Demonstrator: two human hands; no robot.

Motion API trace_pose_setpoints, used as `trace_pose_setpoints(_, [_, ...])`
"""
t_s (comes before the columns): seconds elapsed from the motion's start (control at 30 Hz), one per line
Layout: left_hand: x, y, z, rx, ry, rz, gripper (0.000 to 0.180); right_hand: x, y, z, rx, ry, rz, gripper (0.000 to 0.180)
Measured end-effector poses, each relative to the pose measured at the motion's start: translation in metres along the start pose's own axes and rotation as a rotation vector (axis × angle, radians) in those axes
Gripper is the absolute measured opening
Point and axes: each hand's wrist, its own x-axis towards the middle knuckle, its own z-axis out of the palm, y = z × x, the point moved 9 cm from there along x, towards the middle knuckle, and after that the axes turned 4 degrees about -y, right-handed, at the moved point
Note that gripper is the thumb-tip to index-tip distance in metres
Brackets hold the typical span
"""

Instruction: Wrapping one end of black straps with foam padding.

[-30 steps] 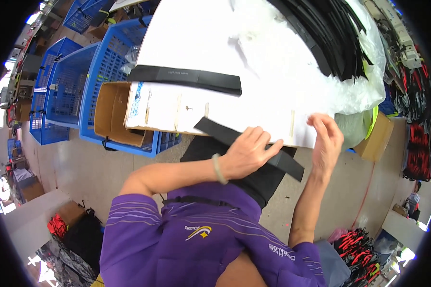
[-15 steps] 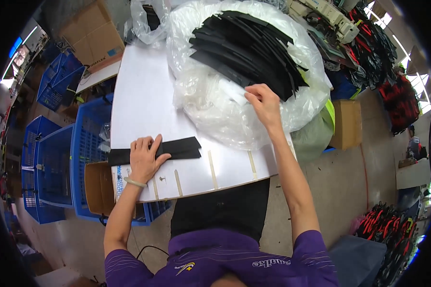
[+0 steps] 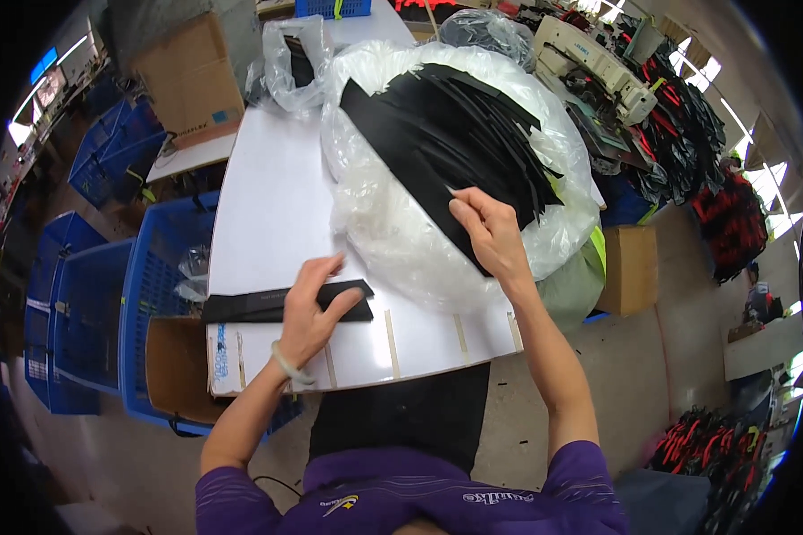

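Stacked flat at the table's near left lie several black fabric strips (image 3: pixel 241 307). My left hand (image 3: pixel 310 308) hovers at their right part, thumb and fingers spread apart, holding nothing. At the right, my right hand (image 3: pixel 495 234) pinches a long, wide black strip (image 3: pixel 401 160) between thumb and fingertips. That strip slants from upper left to lower right across the front of a heap of black strips (image 3: pixel 482 116). The heap sits in a large, opened clear plastic bag (image 3: pixel 379 236). My right palm hides part of the held strip's edge.
The white table (image 3: pixel 263 201) has tan tape marks along its near edge. Blue plastic crates (image 3: pixel 165 267) and an open cardboard box (image 3: pixel 178 370) stand at the left. A sewing machine (image 3: pixel 598 62) is at the far right, and a brown carton (image 3: pixel 629 267) stands beside the table.
My left hand has lifted off the stacked strips and shifted right. My right hand now has a black strip drawn askew across the heap. The view has tilted slightly.
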Motion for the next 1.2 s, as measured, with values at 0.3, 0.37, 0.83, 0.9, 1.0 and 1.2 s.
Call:
trace_pose_setpoints(0.3, [0.019,0.024,0.069,-1.245,0.249,-0.184,0.014,-0.085,-0.021,0.042,0.428,-0.178,0.202,0.011])
trace_pose_setpoints(0.37, [0.007,0.022,0.063,-1.105,0.317,-0.189,0.012,-0.1,-0.016,0.043,0.456,-0.117,0.245,0.018])
trace_pose_setpoints(0.83, [0.0,0.0,0.107,-1.296,0.391,-0.406,0.031,-0.134,0.026,0.065,0.112,-0.035,0.16,0.016])
trace_pose_setpoints(0.9, [0.01,-0.003,0.111,-1.325,0.371,-0.42,0.03,-0.128,0.012,0.053,0.061,0.158,-0.061,0.024])
trace_pose_setpoints(1.0, [0.03,0.004,0.113,-1.511,0.323,-0.389,0.03,-0.115,0.003,0.042,-0.053,0.11,-0.112,0.039])
trace_pose_setpoints(1.2, [0.048,0.013,0.121,-1.606,0.169,-0.344,0.032,-0.105,0.014,0.03,0.028,0.125,-0.048,0.038])
